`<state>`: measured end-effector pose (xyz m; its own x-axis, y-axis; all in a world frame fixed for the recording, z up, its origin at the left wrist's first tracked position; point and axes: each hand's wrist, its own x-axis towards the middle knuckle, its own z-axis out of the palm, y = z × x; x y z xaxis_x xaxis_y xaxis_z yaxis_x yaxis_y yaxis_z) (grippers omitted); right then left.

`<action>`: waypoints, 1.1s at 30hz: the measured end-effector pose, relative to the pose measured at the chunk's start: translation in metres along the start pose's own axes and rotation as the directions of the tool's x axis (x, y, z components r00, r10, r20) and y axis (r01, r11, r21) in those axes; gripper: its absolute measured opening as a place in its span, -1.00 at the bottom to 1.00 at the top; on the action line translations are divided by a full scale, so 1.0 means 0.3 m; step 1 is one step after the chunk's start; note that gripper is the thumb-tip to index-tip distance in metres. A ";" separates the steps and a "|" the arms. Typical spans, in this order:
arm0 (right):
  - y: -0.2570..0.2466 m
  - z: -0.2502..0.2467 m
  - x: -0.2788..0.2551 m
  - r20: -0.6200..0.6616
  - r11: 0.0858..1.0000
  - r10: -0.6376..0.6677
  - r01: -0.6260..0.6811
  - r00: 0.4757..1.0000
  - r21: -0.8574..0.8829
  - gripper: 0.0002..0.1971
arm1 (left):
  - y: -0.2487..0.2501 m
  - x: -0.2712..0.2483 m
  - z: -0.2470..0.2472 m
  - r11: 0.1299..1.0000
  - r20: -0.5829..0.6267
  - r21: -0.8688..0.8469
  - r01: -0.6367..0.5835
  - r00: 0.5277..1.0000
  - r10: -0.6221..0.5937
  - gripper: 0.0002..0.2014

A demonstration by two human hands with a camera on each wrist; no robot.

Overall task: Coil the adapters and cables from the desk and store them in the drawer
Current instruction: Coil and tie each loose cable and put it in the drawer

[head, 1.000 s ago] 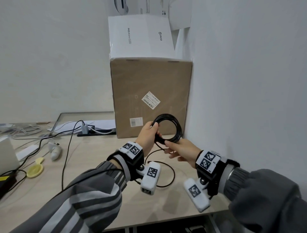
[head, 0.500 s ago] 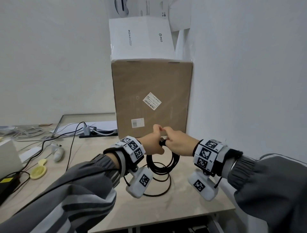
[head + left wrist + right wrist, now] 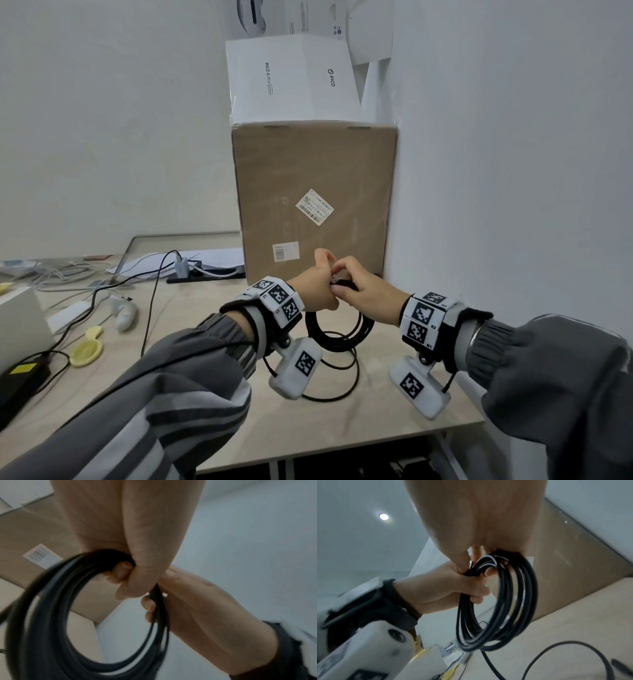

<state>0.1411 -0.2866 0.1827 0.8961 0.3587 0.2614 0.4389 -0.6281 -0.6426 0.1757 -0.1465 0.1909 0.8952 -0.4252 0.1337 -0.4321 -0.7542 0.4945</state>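
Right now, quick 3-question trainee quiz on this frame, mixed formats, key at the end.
1. True or false: the black cable coil lies flat on the desk.
2. Which hands grip the coil? A) left hand only B) right hand only C) both
3. Fill in: the white PICO box sits on top of the ___ box.

Key: 1 false, it hangs from the hands; 2 C; 3 cardboard.

In front of the brown cardboard box point(image 3: 317, 202), the left hand point(image 3: 317, 286) and right hand point(image 3: 364, 296) meet, both gripping the top of a black coiled cable point(image 3: 337, 330) that hangs below them over the counter point(image 3: 191, 342). A loose loop trails onto the counter. A white box point(image 3: 291, 78) sits atop the cardboard box.
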 end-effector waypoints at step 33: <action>0.118 -0.049 -0.044 -0.022 0.935 0.003 -0.010 1.000 -0.356 -0.68 | 0.040 0.004 -0.037 0.999 0.150 -0.033 -0.032 0.988 0.037 -0.69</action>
<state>0.1458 -0.3236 0.1671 0.8985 0.3415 0.2759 0.4244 -0.8363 -0.3470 0.1730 -0.1505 0.2067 0.8522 -0.5228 0.0215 -0.4567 -0.7231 0.5182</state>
